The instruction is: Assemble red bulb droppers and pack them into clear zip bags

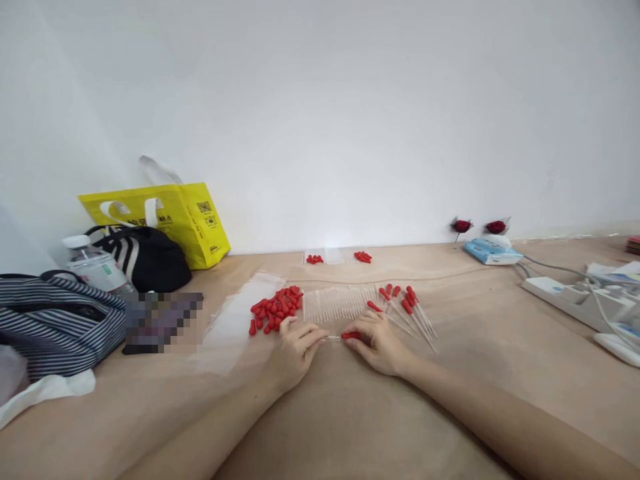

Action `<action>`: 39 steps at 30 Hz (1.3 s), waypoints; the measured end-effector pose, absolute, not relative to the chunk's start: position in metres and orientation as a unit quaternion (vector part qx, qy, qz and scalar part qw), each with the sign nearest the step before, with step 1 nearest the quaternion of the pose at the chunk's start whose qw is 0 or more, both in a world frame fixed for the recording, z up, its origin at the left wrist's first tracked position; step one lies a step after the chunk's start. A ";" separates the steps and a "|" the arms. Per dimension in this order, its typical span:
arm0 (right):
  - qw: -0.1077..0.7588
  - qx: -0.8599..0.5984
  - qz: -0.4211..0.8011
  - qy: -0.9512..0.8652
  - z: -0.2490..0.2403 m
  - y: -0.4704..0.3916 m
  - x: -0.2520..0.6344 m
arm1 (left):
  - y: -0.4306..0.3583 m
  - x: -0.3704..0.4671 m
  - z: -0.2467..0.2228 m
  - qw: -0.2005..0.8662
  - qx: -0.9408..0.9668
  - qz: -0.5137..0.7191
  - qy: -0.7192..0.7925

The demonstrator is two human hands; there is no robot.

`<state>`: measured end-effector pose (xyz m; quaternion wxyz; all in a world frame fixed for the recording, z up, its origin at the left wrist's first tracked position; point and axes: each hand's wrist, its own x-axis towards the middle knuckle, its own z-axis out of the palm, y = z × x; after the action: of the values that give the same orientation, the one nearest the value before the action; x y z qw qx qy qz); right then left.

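Note:
Between the fingers of my left hand (301,348) is a thin clear dropper tube (333,339), its end pointing right. My right hand (377,343) pinches a red rubber dropper bulb (351,335), whose open end faces the tube across a small gap. Behind my left hand lies a pile of loose red bulbs (277,307). A row of clear glass tubes (340,303) is spread out beyond both hands. Past my right hand rest several droppers with red bulbs fitted on their tubes (409,303).
Clear plastic bags (245,310) lie left of the bulbs; small bags of red bulbs (315,259) sit near the wall. At left are a yellow bag (210,233), a black bag (163,257), a bottle (97,263) and a striped pouch (65,327). A power strip (575,303) is at right.

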<state>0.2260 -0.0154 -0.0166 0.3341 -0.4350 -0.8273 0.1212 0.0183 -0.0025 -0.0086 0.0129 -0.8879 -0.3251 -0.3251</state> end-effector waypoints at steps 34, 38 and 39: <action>0.386 -0.351 0.063 -0.851 -0.021 -0.019 0.223 | -0.009 0.027 -0.013 0.062 -0.904 -0.322 -0.276; 0.392 -0.352 0.064 -0.848 -0.021 -0.018 0.222 | -0.009 0.028 -0.013 0.052 -0.903 -0.318 -0.284; 0.392 -0.353 0.063 -0.847 -0.021 -0.018 0.221 | -0.009 0.028 -0.013 0.051 -0.903 -0.319 -0.284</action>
<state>0.2214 -0.0176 -0.0208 0.3916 -0.3535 -0.8472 0.0626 0.0278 -0.0092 -0.0131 0.0508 -0.9028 -0.2842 -0.3187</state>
